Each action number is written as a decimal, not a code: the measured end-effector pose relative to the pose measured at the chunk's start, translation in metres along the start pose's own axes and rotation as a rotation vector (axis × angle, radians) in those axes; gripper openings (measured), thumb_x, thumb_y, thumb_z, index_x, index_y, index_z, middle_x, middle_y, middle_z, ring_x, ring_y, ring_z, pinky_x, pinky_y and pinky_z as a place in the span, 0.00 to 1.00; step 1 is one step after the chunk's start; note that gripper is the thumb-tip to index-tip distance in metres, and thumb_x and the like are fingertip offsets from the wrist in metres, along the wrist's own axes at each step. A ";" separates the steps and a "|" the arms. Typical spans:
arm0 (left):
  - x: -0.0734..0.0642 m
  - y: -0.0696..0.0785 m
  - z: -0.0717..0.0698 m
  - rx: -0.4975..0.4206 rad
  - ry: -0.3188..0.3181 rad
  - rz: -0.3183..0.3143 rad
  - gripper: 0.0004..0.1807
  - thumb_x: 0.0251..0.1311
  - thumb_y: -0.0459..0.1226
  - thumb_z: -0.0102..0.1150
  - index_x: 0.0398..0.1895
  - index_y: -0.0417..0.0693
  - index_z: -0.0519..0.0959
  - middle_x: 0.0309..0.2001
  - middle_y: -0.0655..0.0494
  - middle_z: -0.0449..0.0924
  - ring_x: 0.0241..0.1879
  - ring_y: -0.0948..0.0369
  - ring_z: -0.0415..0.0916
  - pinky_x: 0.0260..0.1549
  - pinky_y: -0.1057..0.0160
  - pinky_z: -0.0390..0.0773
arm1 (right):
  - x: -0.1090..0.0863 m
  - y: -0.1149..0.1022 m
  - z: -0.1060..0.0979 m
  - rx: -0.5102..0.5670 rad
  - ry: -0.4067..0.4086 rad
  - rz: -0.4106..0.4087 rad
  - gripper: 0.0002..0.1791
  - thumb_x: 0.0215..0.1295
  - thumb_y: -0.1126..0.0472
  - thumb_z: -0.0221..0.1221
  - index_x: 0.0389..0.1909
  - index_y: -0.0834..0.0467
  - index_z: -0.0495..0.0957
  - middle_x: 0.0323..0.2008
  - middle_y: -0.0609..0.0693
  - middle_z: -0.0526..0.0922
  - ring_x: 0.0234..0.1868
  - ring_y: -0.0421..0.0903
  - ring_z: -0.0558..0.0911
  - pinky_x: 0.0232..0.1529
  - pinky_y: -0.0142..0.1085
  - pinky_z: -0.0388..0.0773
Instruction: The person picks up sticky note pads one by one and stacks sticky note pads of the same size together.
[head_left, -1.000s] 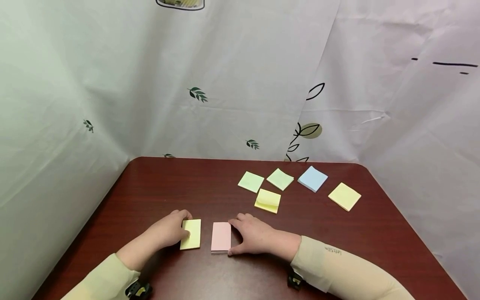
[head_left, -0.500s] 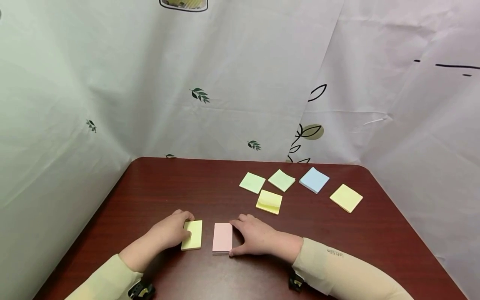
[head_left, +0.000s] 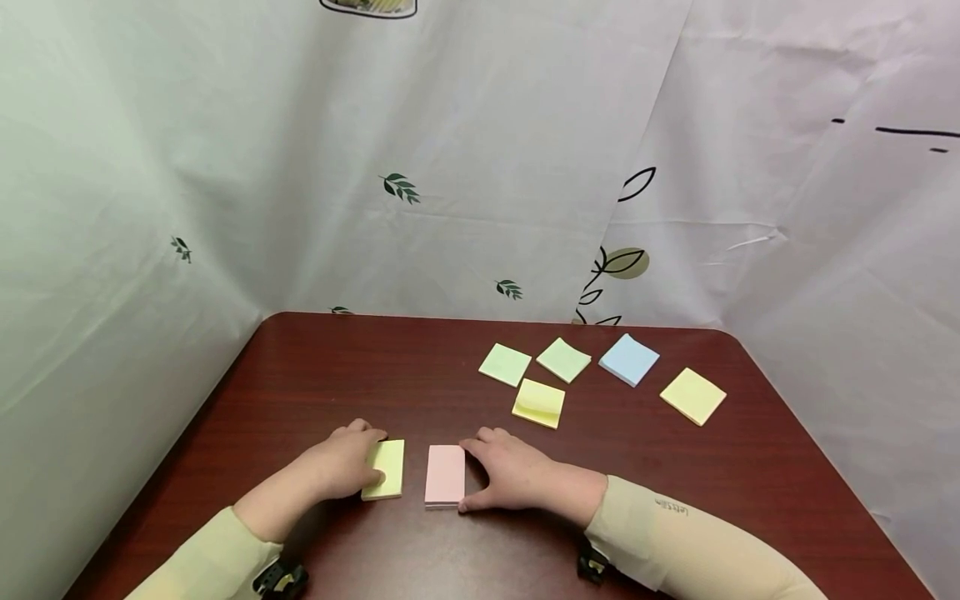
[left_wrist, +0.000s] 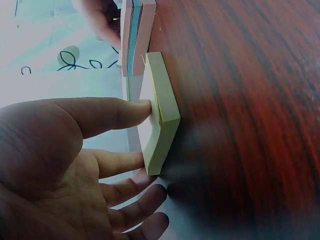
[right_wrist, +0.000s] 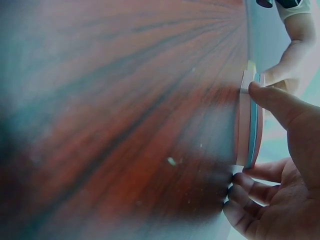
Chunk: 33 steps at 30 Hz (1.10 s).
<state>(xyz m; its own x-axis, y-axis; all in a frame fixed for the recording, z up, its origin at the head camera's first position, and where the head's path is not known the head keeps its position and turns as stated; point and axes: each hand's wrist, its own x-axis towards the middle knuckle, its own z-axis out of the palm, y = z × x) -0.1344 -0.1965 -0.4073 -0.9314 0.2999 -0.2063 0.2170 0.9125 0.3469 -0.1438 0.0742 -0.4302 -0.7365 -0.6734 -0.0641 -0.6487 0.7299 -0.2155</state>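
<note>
A smooth, glossy wood grain is being shown on the table. Matt paper is being seen in the yellow pad and the pink pad. Creased, faintly shiny sheeting is being seen in the backdrop, matt cloth in the sleeves.

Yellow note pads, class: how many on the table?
3: the held pad in the left hand; the middle pad, front-left of the blue pad; the rightmost pad, right of it.
</note>
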 end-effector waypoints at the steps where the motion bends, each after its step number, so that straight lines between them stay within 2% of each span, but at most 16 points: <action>1: 0.000 0.001 0.000 0.005 0.001 0.003 0.29 0.48 0.36 0.71 0.56 0.35 0.78 0.46 0.45 0.74 0.42 0.50 0.71 0.39 0.52 0.72 | 0.000 0.000 0.000 0.000 -0.001 0.001 0.46 0.49 0.32 0.69 0.64 0.56 0.74 0.48 0.46 0.76 0.49 0.44 0.75 0.51 0.35 0.74; 7: 0.000 0.004 -0.002 0.007 0.012 0.010 0.25 0.47 0.35 0.72 0.51 0.38 0.79 0.43 0.48 0.73 0.40 0.52 0.70 0.38 0.53 0.71 | 0.000 0.000 0.000 0.005 0.000 0.001 0.46 0.49 0.32 0.69 0.64 0.56 0.74 0.47 0.46 0.75 0.48 0.43 0.75 0.50 0.35 0.75; 18: 0.001 0.003 -0.002 -0.071 0.020 -0.017 0.25 0.46 0.33 0.74 0.50 0.44 0.76 0.38 0.51 0.72 0.37 0.53 0.69 0.35 0.54 0.70 | 0.001 0.001 0.000 -0.002 0.007 -0.004 0.45 0.49 0.33 0.69 0.64 0.55 0.74 0.46 0.46 0.75 0.47 0.43 0.75 0.50 0.36 0.75; 28: 0.000 0.002 -0.001 -0.141 0.081 -0.016 0.17 0.49 0.27 0.67 0.41 0.47 0.75 0.34 0.52 0.72 0.32 0.56 0.69 0.34 0.56 0.72 | 0.001 0.001 0.000 0.003 0.008 -0.006 0.45 0.48 0.33 0.70 0.63 0.55 0.74 0.45 0.46 0.75 0.46 0.43 0.75 0.50 0.35 0.74; 33: 0.002 0.000 -0.003 -0.205 0.087 -0.030 0.15 0.50 0.25 0.64 0.39 0.49 0.75 0.34 0.54 0.75 0.32 0.57 0.69 0.33 0.57 0.70 | 0.000 0.001 0.000 0.004 0.009 -0.007 0.45 0.49 0.33 0.70 0.63 0.55 0.74 0.46 0.46 0.75 0.46 0.44 0.75 0.50 0.35 0.75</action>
<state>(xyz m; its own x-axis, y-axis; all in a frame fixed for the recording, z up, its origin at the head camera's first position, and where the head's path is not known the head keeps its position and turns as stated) -0.1369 -0.1970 -0.4054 -0.9601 0.2405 -0.1430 0.1332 0.8423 0.5222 -0.1443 0.0750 -0.4304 -0.7335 -0.6776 -0.0536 -0.6533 0.7245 -0.2198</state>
